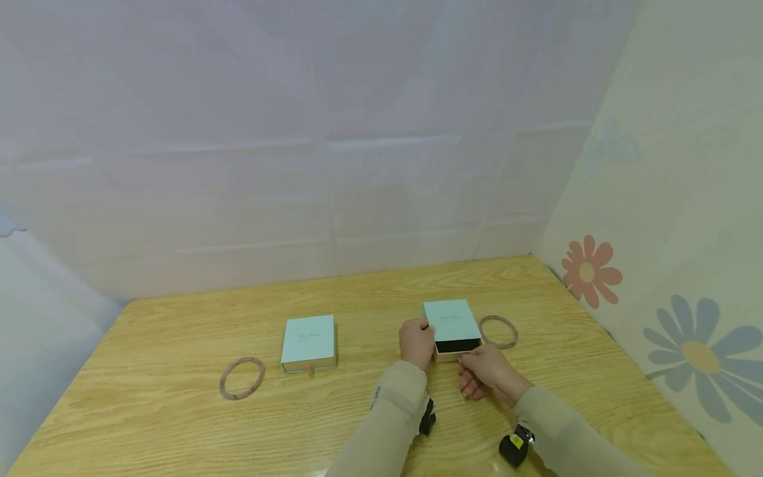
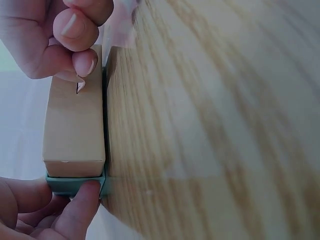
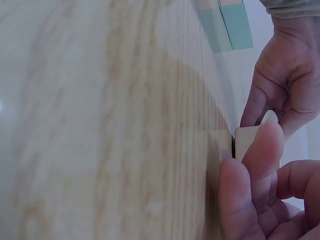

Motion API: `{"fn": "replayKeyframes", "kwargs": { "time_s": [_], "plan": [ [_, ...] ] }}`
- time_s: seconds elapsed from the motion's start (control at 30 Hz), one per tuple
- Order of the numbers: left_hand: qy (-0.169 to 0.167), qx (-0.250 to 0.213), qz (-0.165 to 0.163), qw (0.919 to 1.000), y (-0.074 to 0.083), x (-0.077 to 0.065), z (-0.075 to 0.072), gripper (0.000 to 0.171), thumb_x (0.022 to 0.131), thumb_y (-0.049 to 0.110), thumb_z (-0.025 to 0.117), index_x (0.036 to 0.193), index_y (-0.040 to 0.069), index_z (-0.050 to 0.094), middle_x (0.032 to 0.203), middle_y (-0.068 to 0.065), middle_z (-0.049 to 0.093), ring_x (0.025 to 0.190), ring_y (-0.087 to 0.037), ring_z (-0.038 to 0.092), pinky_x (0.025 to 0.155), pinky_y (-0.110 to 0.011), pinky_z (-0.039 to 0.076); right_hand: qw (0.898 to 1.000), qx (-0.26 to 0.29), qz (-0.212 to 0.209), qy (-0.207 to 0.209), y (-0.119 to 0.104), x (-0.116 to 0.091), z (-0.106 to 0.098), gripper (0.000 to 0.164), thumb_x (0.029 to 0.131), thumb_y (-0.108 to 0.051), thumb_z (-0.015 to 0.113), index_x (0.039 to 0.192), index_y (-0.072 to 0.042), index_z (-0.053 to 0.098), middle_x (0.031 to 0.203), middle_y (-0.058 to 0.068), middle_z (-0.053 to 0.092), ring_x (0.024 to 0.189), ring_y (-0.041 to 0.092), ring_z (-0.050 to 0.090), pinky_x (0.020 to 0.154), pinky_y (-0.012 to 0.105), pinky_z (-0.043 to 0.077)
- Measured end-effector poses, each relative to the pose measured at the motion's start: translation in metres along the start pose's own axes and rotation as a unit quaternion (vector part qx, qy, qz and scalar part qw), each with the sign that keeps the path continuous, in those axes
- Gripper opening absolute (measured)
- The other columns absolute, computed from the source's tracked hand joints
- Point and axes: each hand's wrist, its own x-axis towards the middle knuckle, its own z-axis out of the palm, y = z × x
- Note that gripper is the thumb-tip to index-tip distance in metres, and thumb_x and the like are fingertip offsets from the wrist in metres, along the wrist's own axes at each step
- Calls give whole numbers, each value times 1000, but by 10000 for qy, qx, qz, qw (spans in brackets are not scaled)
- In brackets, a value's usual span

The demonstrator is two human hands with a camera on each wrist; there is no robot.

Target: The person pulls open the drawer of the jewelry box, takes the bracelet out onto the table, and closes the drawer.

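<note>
A pale blue drawer-style gift box (image 1: 451,319) lies on the wooden table, its cream drawer (image 2: 75,125) pulled partly out at the front and a dark interior showing. My left hand (image 1: 416,343) grips the left side of the box's sleeve, thumb and fingers on its edge in the left wrist view. At the drawer's front, my right hand (image 1: 485,371) pinches a small ribbon tab (image 2: 81,85). Just right of this box lies a brownish bangle (image 1: 516,336), apart from the right hand.
A second pale blue box (image 1: 308,338), shut, with an orange-toned tab (image 1: 310,372) at its front, sits to the left. Beyond it lies another brownish bangle (image 1: 223,383). A pale curtain (image 1: 334,165) rises behind the table (image 1: 179,430); a flower-printed sheet (image 1: 667,218) hangs at the right.
</note>
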Motion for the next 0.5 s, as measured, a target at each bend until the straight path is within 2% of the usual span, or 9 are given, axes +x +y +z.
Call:
{"fn": "replayKeyframes", "kwargs": {
  "time_s": [0.3,0.5],
  "plan": [
    [57,34,88,9999,-1,1,1,58,92,-8,57,63,19,15,61,5,6,53,-13,8,53,-28,15,10000,21,-13,56,-2,2,1,30,97,-4,43,74,5,61,54,5,59,43,11,56,43,28,51],
    [41,8,1,10000,-2,2,2,58,92,-7,57,62,19,15,58,6,7,50,-12,10,51,-26,16,9998,156,53,116,-2,2,2,28,95,-3,44,74,5,61,54,5,59,43,11,57,44,29,52]
  ]
}}
